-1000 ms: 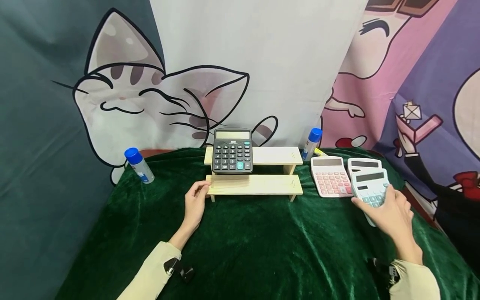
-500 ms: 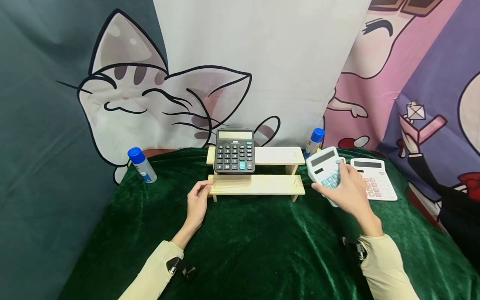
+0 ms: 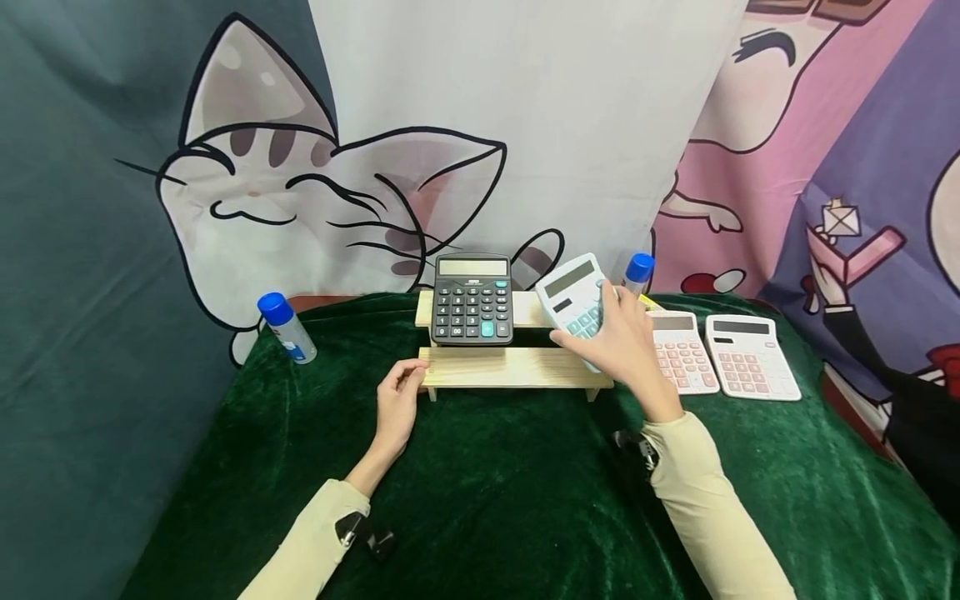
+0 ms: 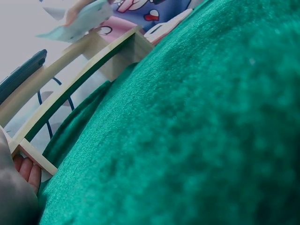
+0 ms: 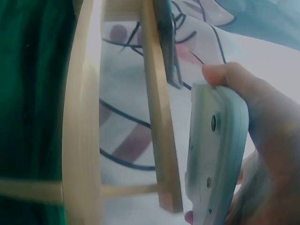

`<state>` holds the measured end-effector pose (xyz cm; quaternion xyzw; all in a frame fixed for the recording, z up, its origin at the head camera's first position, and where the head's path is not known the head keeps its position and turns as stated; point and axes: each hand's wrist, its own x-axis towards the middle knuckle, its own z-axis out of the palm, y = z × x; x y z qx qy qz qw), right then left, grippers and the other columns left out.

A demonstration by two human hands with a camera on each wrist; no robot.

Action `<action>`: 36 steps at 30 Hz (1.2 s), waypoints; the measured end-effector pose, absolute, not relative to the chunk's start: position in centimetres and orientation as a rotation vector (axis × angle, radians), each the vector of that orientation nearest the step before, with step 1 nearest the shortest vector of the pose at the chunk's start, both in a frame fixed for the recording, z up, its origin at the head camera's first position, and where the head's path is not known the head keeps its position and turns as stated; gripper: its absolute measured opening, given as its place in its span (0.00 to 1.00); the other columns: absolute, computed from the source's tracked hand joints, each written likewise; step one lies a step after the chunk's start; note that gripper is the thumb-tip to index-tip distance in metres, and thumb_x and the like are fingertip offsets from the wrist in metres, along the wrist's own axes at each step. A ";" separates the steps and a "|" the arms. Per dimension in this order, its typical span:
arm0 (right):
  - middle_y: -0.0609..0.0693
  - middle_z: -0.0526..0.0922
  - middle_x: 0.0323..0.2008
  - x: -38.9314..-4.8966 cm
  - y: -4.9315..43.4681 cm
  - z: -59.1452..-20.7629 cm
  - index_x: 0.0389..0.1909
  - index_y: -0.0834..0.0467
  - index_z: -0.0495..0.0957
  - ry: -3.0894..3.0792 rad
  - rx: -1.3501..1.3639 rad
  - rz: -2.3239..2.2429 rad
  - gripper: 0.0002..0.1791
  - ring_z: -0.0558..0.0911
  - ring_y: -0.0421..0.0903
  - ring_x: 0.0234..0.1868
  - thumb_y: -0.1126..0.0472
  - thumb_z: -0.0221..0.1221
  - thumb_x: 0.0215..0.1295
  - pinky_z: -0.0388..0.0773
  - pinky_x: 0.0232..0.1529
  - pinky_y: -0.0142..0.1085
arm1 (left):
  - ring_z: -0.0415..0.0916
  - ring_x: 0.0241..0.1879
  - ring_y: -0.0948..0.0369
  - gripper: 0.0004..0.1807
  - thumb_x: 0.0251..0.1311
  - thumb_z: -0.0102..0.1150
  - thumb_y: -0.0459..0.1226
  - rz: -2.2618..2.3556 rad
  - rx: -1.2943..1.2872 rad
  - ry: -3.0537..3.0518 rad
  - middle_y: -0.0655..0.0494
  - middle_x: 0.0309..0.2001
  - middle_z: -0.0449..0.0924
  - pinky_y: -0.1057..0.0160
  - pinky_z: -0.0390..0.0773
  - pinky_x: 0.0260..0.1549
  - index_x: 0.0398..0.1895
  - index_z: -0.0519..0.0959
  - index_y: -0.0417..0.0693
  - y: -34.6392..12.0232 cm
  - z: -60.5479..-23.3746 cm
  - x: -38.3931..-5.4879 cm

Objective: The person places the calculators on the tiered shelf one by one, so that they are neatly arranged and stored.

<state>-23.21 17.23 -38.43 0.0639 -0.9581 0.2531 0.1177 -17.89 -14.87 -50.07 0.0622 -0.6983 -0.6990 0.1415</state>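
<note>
And here's the right hand (image 3: 626, 337), thumb on one side and fingers on the other, pinching a pale-blue rectangular plastic calculator (image 3: 573, 283) with rounded corners! A second ago this pair was far off to the right, above the white calculator; half a second ago, in front of the pink one. Now the grip has swung in over the right half of the two-tier pale wooden rack (image 3: 517, 368), the calculator tilted and, in the right wrist view, a gap showing between it and the upper plank. The hand covers part of its keys, and its lower end runs out of that close view.

Left of the grip, the black, square-keyed plastic calculator (image 3: 472, 300) holds its spot on the upper tier. Farther left, the left hand (image 3: 397, 408) hasn't budged, thumb and fingers pinching the lower plank's end; its own wrist view cuts it off in shadow.

Right of the grip, the white-framed calculator with pink keys (image 3: 686, 358) is back in sight, its left edge hidden by the hand, and just beside it lies the white calculator with pale-pink keys (image 3: 750, 358). Behind the grip, a blue-capped cylinder (image 3: 638, 268) is mostly covered. Below, rumpled green velvet (image 3: 487, 500).
</note>
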 end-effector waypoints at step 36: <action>0.58 0.54 0.77 -22.7 19.4 -38.1 0.71 0.52 0.67 -2.924 0.692 0.831 0.38 0.51 0.63 0.77 0.55 0.67 0.59 0.52 0.71 0.67 | 0.76 0.36 0.66 0.11 0.72 0.53 0.34 -2.013 0.192 -2.024 0.47 0.43 0.78 0.71 0.79 0.37 0.47 0.81 0.35 -14.8 -50.0 -17.9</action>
